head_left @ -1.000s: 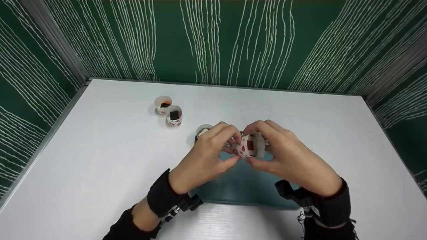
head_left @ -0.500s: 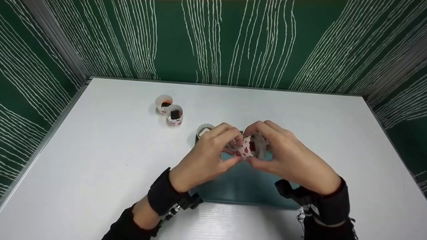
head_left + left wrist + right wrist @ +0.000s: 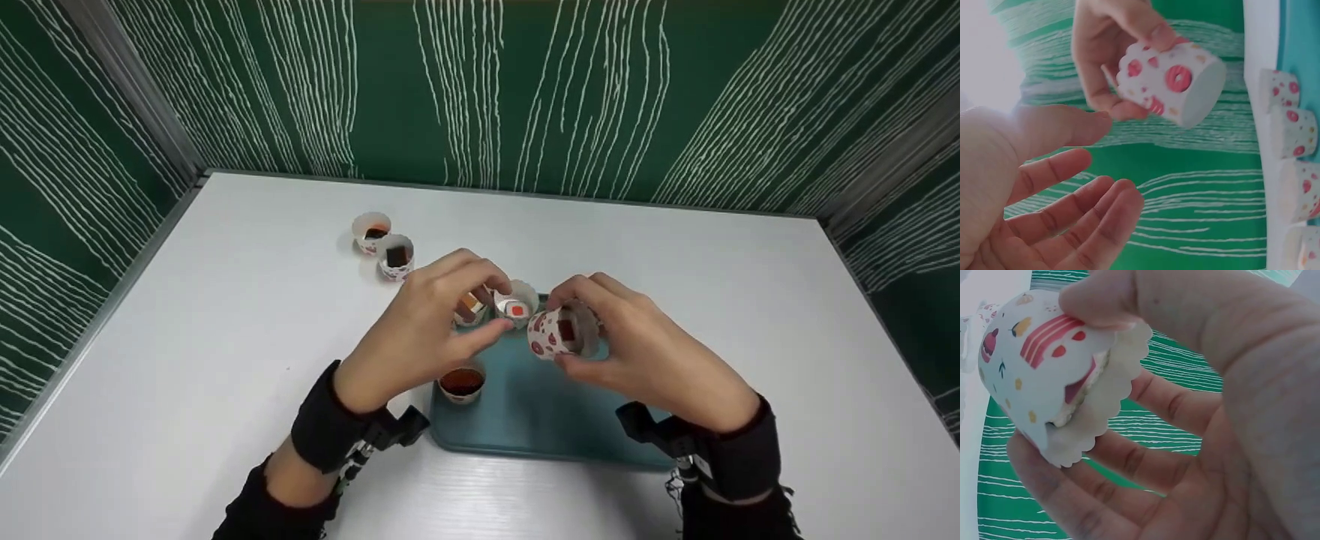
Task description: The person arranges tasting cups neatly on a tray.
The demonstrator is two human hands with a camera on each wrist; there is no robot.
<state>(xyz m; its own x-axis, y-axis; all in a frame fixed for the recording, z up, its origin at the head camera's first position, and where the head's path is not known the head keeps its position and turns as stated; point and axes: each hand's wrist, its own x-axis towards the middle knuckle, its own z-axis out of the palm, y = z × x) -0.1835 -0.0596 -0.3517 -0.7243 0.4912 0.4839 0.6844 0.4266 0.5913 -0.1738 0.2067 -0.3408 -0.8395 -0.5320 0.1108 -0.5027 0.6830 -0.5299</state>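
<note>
A white paper cupcake cup with red and pink prints (image 3: 551, 334) is tipped on its side above the tray, a dark red square showing in its mouth. My right hand (image 3: 637, 345) holds it between thumb and fingers. In the right wrist view, the cup (image 3: 1027, 365) shows a scalloped rim and something pale and crumbly inside. My left hand (image 3: 420, 322) is off the cup to its left, thumb and fingers apart; the left wrist view shows that hand (image 3: 1055, 191) holding nothing. Close to its fingertips stands a cup with a small red square (image 3: 516, 309).
A teal tray (image 3: 525, 420) lies under the hands. On its left side stand a cup with a reddish-brown top (image 3: 461, 381) and an orange-and-white one (image 3: 470, 306), partly hidden. Two cups with dark squares (image 3: 396, 256) stand at the back left of the white table (image 3: 187, 337).
My left hand has let go of the held cup and moved left, uncovering cups on the tray. The right hand keeps the cup in nearly the same place.
</note>
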